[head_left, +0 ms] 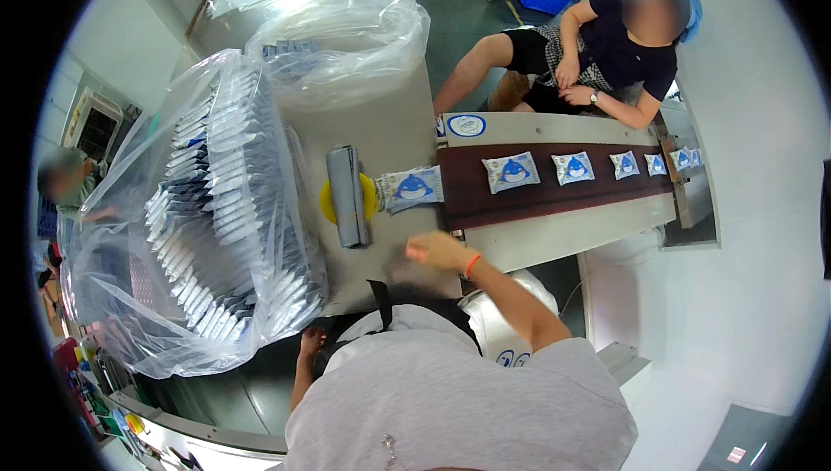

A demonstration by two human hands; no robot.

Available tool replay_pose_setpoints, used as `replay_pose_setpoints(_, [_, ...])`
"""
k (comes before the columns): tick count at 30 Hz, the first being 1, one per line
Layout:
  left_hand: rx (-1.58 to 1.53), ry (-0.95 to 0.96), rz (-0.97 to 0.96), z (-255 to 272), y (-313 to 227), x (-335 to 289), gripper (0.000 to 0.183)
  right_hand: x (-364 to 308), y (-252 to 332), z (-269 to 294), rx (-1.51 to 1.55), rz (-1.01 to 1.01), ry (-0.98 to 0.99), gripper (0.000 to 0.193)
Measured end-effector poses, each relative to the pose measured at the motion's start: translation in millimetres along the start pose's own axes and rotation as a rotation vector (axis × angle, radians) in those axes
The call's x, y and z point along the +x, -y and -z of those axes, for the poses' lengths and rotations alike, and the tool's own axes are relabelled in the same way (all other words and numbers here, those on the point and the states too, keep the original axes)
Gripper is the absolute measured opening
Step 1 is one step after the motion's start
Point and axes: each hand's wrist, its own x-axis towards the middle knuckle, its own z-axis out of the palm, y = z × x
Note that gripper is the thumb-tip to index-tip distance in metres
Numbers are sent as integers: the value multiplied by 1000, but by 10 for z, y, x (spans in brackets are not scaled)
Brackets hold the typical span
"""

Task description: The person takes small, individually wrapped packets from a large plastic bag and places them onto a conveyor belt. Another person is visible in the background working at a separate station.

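My right hand is over the steel table near the end of a conveyor belt. Its fingers are smeared by motion, and I see nothing clearly in them. Just beyond it, several flat silver packets with a blue whale picture lie overlapped where belt and table meet. My left hand hangs low beside the table's near edge, its fingers small and dark. Nearest to it is a large clear plastic bag filled with stacked rows of silver packets.
More whale packets lie spaced along the belt. A folded grey bundle rests over a yellow round thing. Behind lies clear plastic sheeting. A seated person is beyond the belt; another person is far left. A white sack stands below.
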Motion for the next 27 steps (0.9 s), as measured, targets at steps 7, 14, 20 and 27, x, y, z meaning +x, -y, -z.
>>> replay_pose_setpoints(7, [90,-42,-8,-36,-114,-222,31,-327,-1148,2087,-588,-309,-381,27])
replay_pose_setpoints(14, [-174,-190,193,-73,-296,-630,34,-522,-1768,2641,-898,-495,66,51])
replay_pose_setpoints(20, [-163,-231,243,-251,-391,-814,31,416,-1050,2434,-717,-72,225,51])
replay_pose_setpoints(27, [-217,-279,210,-193,-377,-1051,31,1799,-666,1349,-240,-22,516,89])
